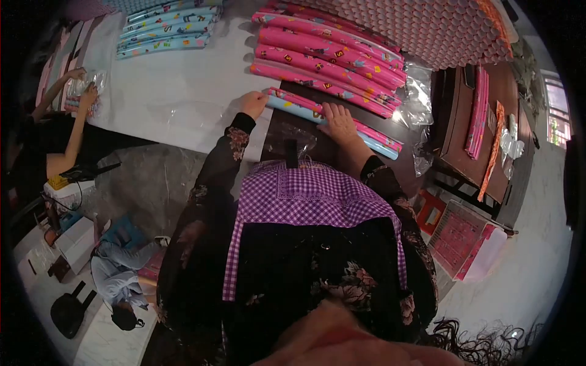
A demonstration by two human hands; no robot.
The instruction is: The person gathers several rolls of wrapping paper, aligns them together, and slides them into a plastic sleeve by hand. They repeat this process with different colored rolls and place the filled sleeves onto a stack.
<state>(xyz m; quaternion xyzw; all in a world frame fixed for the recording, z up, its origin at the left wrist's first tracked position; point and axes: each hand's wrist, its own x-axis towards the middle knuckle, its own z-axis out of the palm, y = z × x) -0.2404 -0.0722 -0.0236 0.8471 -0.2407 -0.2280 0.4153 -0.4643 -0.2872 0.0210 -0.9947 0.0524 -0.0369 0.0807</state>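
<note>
A pair of slim paper rolls, one printed pink and one light blue, lies side by side on the dark tabletop in front of me. My left hand is closed at their left end, with its fingertips partly hidden. Across the middle of the rolls rests my right hand, its fingers stretched out over the pink one. Just beyond my hands is a stack of pink printed rolls. Crumpled clear plastic lies between the rolls and my checked apron.
Light blue printed rolls sit at the back left on a white sheet. Another person's hands handle plastic at far left. A second person is low left. A brown side table holds more rolls; a crate stands below.
</note>
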